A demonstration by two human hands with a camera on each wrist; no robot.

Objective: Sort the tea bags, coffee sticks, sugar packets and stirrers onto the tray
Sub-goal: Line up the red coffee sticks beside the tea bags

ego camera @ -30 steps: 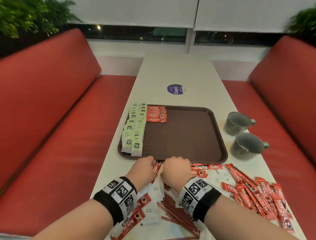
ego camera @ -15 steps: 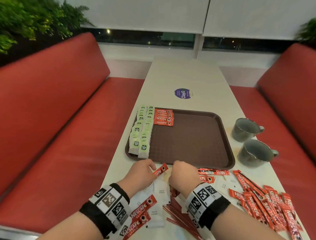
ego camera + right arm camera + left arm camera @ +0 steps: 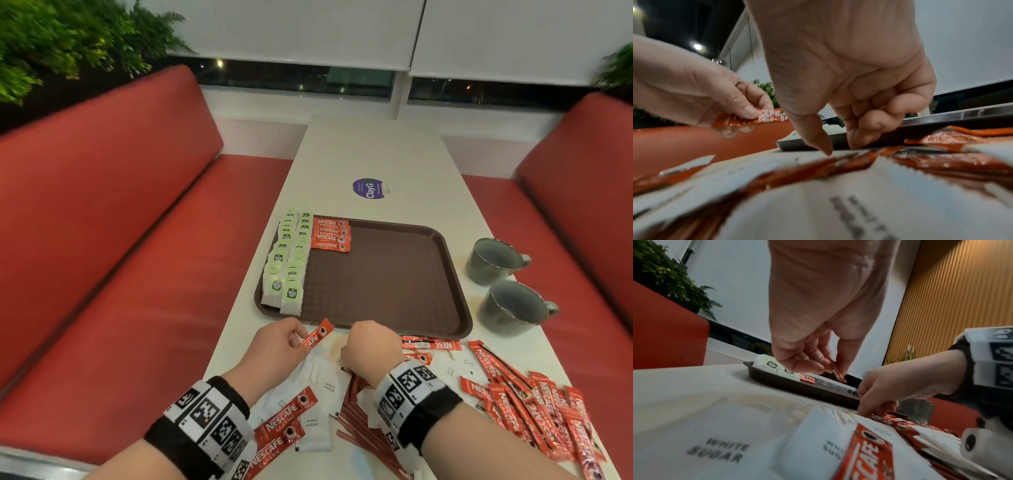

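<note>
A brown tray point(image 3: 376, 281) holds rows of green tea bags point(image 3: 287, 267) along its left side, with red coffee sticks point(image 3: 330, 234) beside them at the back. My left hand point(image 3: 301, 339) pinches one red coffee stick point(image 3: 317, 337) just above the table at the tray's front edge; the pinch also shows in the left wrist view point(image 3: 830, 368). My right hand point(image 3: 840, 148) has its fingers curled, thumb and fingertips down on the loose packets, with nothing between them. White sugar packets point(image 3: 325, 387) and red stirrers point(image 3: 359, 425) lie under my wrists.
Two grey mugs point(image 3: 493, 260) point(image 3: 513, 308) stand right of the tray. A heap of loose coffee sticks point(image 3: 534, 411) covers the near right of the table. Red benches run along both sides. A purple sticker point(image 3: 368, 187) lies beyond the tray.
My left hand has drawn the coffee stick up and left, away from the right hand. The right hand has dropped its fingertips onto the packets.
</note>
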